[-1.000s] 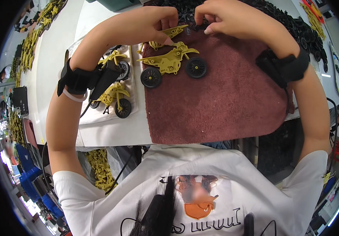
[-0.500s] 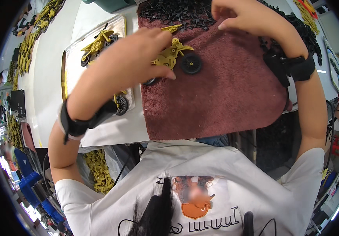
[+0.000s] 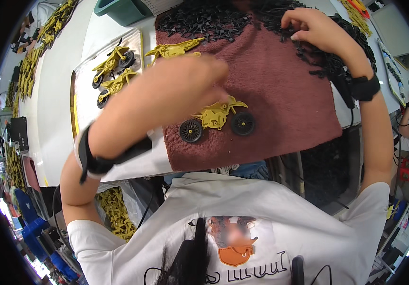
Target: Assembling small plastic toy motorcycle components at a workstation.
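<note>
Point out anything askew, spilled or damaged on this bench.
Only some untidiness stands out: a few black parts stray from the dark pile onto the brown cloth, nearer the person than the right hand. The yellow toy motorcycle on the cloth shows no clear damage, though the left hand partly hides it.

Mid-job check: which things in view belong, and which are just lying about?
Probably part of the work:
yellow motorcycle at the left grip
black parts near the right grip
maroon cloth
similar motorcycles, at left

Probably just lying about:
green bin
red item, far right
black rectangular object, far left
</note>
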The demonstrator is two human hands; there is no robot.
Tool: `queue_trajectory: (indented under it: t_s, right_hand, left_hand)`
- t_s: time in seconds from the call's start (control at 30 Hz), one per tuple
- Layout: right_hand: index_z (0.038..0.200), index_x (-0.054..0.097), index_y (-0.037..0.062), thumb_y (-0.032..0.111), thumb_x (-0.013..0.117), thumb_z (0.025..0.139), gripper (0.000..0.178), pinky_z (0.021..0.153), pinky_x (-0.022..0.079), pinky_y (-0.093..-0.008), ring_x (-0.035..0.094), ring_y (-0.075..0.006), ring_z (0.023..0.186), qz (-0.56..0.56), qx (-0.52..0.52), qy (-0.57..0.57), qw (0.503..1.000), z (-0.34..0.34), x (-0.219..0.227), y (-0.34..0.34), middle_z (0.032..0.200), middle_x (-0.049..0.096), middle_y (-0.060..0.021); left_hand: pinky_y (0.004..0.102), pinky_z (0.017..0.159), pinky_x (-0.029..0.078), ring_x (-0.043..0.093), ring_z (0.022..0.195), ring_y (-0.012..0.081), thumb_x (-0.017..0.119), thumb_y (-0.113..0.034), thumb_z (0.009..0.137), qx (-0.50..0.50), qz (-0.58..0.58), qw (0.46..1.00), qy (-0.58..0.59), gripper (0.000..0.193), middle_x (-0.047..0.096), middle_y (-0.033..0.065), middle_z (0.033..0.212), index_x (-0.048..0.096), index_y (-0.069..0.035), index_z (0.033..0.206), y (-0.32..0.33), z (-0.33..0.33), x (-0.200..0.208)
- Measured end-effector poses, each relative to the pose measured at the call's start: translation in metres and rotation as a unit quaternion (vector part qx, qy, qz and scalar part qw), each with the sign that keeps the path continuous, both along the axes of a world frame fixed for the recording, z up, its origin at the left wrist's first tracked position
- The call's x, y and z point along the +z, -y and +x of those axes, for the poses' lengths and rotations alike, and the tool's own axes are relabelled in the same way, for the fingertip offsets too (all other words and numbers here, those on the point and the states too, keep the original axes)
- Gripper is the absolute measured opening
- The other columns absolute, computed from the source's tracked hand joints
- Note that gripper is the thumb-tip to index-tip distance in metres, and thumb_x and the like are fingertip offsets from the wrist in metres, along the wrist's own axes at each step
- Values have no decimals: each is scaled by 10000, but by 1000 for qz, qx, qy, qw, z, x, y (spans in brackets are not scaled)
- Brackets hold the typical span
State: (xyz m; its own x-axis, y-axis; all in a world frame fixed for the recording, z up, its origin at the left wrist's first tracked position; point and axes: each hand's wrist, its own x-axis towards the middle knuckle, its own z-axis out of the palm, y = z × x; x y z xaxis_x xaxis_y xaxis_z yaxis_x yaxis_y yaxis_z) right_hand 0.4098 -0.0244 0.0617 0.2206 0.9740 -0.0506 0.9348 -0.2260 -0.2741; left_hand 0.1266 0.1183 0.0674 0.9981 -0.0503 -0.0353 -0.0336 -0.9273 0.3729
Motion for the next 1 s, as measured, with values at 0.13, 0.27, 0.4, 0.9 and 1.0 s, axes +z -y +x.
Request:
queue_trajectory:
  t_s: [0.13, 0.27, 0.4, 0.9, 1.0]
  right_hand:
    - [899, 583, 79, -12, 714, 673, 277, 667, 422, -331, 489, -202, 743, 60, 46, 87, 993, -3, -19, -4, 798, 454, -27]
    - [863, 600, 102, 52, 739, 702, 218, 729, 478, -359, 563, -221, 847, 29, 27, 125, 991, -5, -18, -7, 866, 530, -27]
    - [811, 615, 94, 53, 742, 681, 187, 765, 505, -368, 573, -228, 908, 48, 76, 162, 983, -7, -18, -3, 931, 541, -32]
    - [939, 615, 15, 88, 624, 808, 151, 655, 463, -325, 598, -262, 674, 211, 0, -114, 971, -49, 29, 31, 775, 638, -128]
    - [919, 667, -8, 63, 646, 786, 152, 662, 476, -296, 621, -165, 721, 162, -39, -215, 962, -70, 33, 44, 786, 669, -99]
  left_hand:
    - [373, 690, 494, 639, 763, 294, 623, -178, 871, 53, 3, 999, 7, 187, 659, 132, 849, 614, -30, 985, -36, 56, 4]
    - [395, 740, 486, 632, 834, 315, 653, -167, 841, 56, 35, 997, 33, 224, 655, 150, 886, 608, -26, 1009, -48, 87, -17]
    - [416, 783, 483, 616, 910, 347, 706, -154, 784, 64, 64, 995, 52, 299, 648, 161, 948, 596, -22, 1028, -53, 89, -39]
    - [381, 668, 485, 640, 729, 303, 664, -175, 821, 131, -2, 979, 156, 177, 671, 124, 763, 659, -26, 916, -42, 78, -9]
    - [335, 619, 479, 640, 687, 211, 653, -156, 838, 158, -83, 974, 142, 182, 657, 116, 732, 623, 17, 886, -32, 63, 6]
